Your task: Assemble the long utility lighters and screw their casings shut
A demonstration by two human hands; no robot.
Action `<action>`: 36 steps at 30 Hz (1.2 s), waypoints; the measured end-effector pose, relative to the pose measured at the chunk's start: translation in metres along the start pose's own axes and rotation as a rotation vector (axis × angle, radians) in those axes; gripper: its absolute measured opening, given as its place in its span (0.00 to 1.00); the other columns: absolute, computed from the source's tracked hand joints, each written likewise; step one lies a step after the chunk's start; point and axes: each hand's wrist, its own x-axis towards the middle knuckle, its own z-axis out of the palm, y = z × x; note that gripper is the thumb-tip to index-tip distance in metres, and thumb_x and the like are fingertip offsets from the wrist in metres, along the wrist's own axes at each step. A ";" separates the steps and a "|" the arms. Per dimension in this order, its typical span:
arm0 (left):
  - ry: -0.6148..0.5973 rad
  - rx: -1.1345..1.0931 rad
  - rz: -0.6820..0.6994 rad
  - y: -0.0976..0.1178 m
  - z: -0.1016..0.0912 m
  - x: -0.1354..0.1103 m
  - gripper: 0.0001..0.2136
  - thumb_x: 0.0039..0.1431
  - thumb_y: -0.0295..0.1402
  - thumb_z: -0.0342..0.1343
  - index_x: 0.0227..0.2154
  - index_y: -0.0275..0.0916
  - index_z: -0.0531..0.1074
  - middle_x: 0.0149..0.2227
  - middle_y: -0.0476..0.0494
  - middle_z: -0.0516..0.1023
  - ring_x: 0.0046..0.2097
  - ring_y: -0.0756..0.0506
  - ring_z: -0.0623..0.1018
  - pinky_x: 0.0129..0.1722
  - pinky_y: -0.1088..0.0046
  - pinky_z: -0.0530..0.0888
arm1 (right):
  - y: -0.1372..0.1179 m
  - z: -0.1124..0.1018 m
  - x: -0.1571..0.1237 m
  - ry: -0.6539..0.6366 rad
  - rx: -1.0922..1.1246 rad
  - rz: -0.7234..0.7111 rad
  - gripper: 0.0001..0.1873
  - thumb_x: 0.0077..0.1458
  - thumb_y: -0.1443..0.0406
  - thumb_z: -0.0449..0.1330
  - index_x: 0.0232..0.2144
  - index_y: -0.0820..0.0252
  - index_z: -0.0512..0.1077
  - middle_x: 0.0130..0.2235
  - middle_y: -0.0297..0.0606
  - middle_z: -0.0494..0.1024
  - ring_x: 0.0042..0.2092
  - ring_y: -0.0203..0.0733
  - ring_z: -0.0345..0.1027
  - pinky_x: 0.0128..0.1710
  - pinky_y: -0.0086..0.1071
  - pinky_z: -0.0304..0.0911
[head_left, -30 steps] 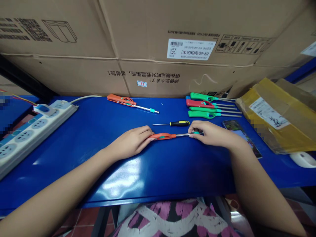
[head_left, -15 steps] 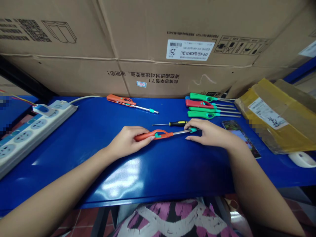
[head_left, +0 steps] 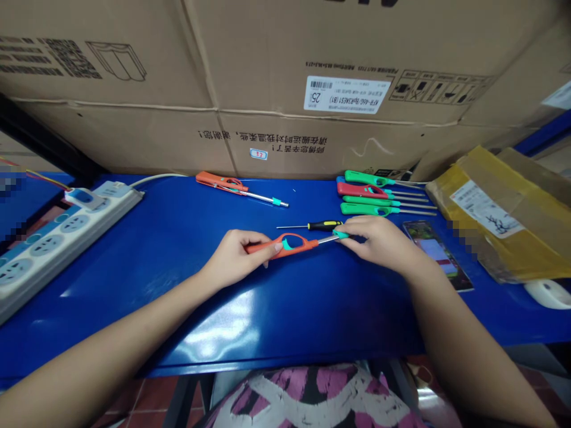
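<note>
My left hand (head_left: pixel 236 255) is closed round the handle of an orange long-necked lighter (head_left: pixel 300 242), with the thumb by its teal trigger. A metal tube runs from the handle toward my right hand (head_left: pixel 375 238). Its fingers pinch the lighter near a teal collar (head_left: pixel 341 234) on that tube; the tube's far end is hidden by the hand. Just behind lies a screwdriver (head_left: pixel 325 226) with a black and yellow handle. Farther back on the left, a second orange lighter (head_left: pixel 218 181) rests with its casing looking parted and a teal collar on its tube.
Several green and red lighters (head_left: pixel 363 191) lie together at the back right. Beside them are a phone (head_left: pixel 439 255), a yellow-taped parcel (head_left: pixel 491 208) and a white mouse (head_left: pixel 548 293). On the left stands a power strip (head_left: pixel 66 238). Large cardboard boxes (head_left: pixel 267 53) wall off the back.
My right hand has closed its fingers onto the teal collar, which sits nearer the orange handle in view. The lighter has turned slightly in my left hand. The whole view has shifted a little.
</note>
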 end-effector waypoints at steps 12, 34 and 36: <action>-0.053 -0.155 -0.041 -0.001 0.012 0.000 0.16 0.60 0.45 0.61 0.30 0.35 0.81 0.20 0.48 0.77 0.22 0.52 0.69 0.21 0.79 0.64 | -0.029 0.025 0.007 0.043 -0.091 -0.205 0.12 0.68 0.64 0.55 0.44 0.61 0.78 0.37 0.43 0.83 0.37 0.46 0.77 0.39 0.39 0.72; 0.015 -0.152 0.019 0.004 0.010 -0.009 0.15 0.60 0.42 0.61 0.29 0.34 0.81 0.19 0.49 0.76 0.21 0.53 0.70 0.21 0.79 0.64 | -0.036 0.030 0.004 0.199 -0.163 -0.368 0.13 0.66 0.72 0.50 0.44 0.65 0.75 0.32 0.44 0.78 0.34 0.44 0.69 0.34 0.37 0.69; 0.048 -0.057 0.111 0.004 0.008 -0.010 0.13 0.61 0.40 0.60 0.30 0.34 0.81 0.21 0.48 0.78 0.22 0.52 0.72 0.23 0.79 0.67 | -0.035 0.031 0.005 0.194 -0.139 -0.355 0.13 0.67 0.71 0.50 0.44 0.63 0.75 0.32 0.44 0.79 0.34 0.44 0.69 0.34 0.37 0.70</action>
